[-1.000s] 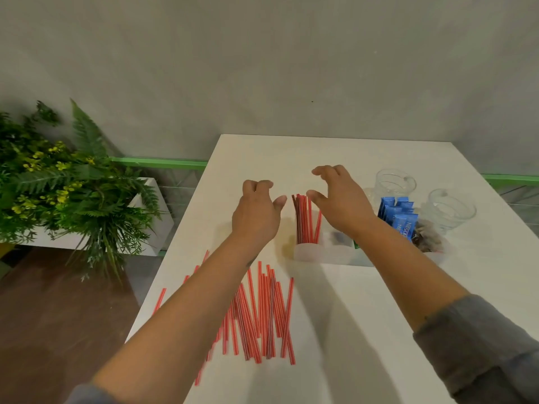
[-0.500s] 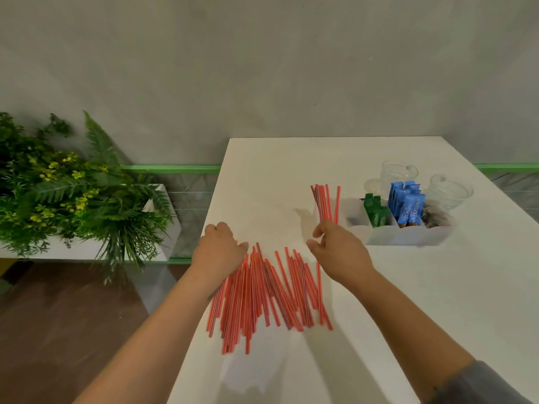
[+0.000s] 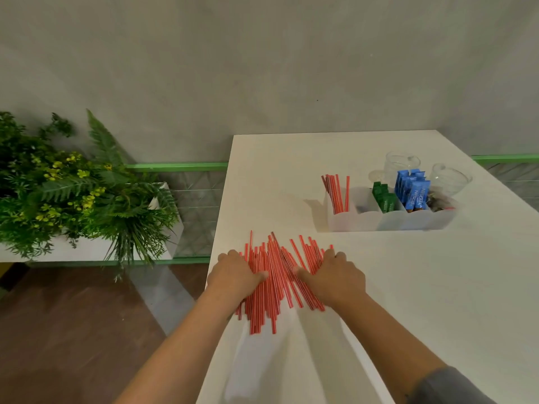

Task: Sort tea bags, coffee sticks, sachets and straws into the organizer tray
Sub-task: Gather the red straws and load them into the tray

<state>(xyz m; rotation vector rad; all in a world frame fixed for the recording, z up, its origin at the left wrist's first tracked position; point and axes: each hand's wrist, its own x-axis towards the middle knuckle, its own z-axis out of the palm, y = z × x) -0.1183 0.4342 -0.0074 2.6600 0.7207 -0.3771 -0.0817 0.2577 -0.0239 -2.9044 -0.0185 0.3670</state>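
Note:
A loose pile of red straws (image 3: 277, 275) lies on the white table (image 3: 408, 287) near its left edge. My left hand (image 3: 236, 275) rests palm-down on the pile's left side and my right hand (image 3: 335, 278) on its right side, thumbs pointing inward over the straws. Farther right stands the translucent organizer tray (image 3: 388, 221). Its left compartment holds several upright red straws (image 3: 338, 193). The compartments to the right hold green sachets (image 3: 383, 199), blue coffee sticks (image 3: 412, 191) and dark packets (image 3: 437, 199).
Two clear glass cups (image 3: 402, 164) (image 3: 450, 177) stand behind the tray. The table's left edge (image 3: 217, 243) runs just beside my left hand, with brown floor below. A planter of green ferns (image 3: 73, 193) sits off to the left. A grey wall rises behind.
Both hands came back from the tray to the loose straws and now lie on the pile, which is bunched closer together. The view shifted left and down.

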